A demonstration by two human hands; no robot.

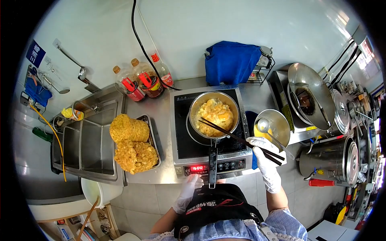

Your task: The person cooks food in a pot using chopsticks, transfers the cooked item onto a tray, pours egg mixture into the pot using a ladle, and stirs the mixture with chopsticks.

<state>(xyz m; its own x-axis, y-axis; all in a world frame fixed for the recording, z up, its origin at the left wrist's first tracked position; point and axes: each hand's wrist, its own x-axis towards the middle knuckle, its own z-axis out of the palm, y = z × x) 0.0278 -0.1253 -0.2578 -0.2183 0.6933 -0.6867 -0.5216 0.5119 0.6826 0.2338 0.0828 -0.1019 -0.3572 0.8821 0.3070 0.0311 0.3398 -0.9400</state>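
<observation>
My right hand [266, 158], in a white glove, is closed around a pair of long dark chopsticks [241, 138]. Their tips reach into yellow, egg-like food [216, 114] in a small metal saucepan [192, 116]. The pan sits on an induction cooker [183, 136], with its black handle [212, 162] pointing toward me. My left hand [189, 190], also gloved, is at the cooker's front edge, just under the red display reading 1600. Its fingers look stretched out with nothing in them; whether they touch the panel I cannot tell.
Right of the cooker, a metal bowl [283, 122] holds yellow liquid and a ladle [263, 125]. Two golden fried cakes [136, 158] lie on a tray [155, 140] at left, beside the sink [96, 140]. Sauce bottles [146, 82] stand behind; a wok [311, 80] is at right.
</observation>
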